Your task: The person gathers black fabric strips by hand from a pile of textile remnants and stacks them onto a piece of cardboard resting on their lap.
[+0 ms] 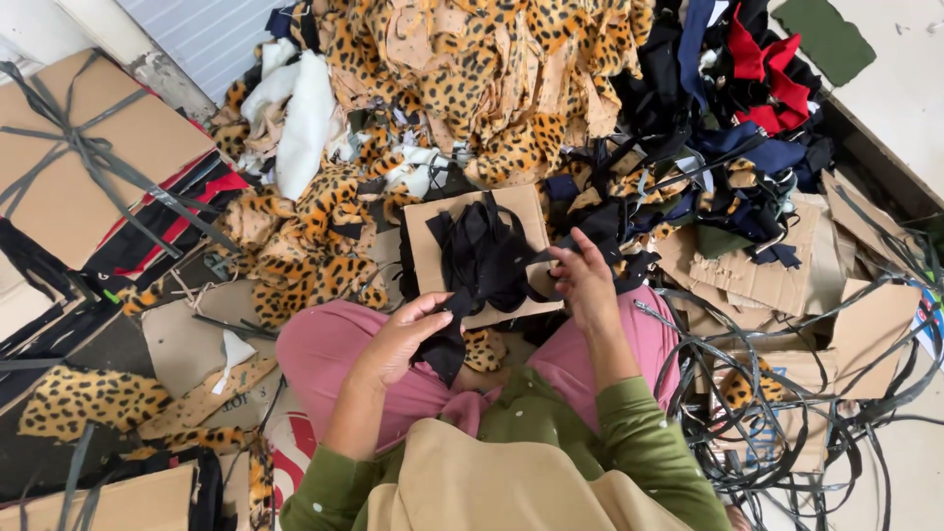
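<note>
We sat cross-legged on the floor in pink trousers (324,344) and green sleeves, with a small piece of cardboard (433,251) resting across our knees. On it lay a bundle of black fabric strips (487,256), tangled and looped, spilling toward our lap. Our left hand (403,339) had its fingers curled closed around the lower end of the black strips, just below the cardboard's near edge. Our right hand (585,280) was raised at the cardboard's right edge, its thumb and fingers pinched shut on another part of the same black fabric. Beyond the cardboard rose a large heap of leopard-print scraps (462,79), with white fabric pieces (300,113) on its left side. To the right of that heap lay a pile of dark blue, black and red offcuts (747,88). Torn cardboard sheets (757,275) and a tangle of black plastic strapping (846,393) lay on our right, well apart from the hands. A strapped cardboard box (79,147) stood on the far left.
</note>
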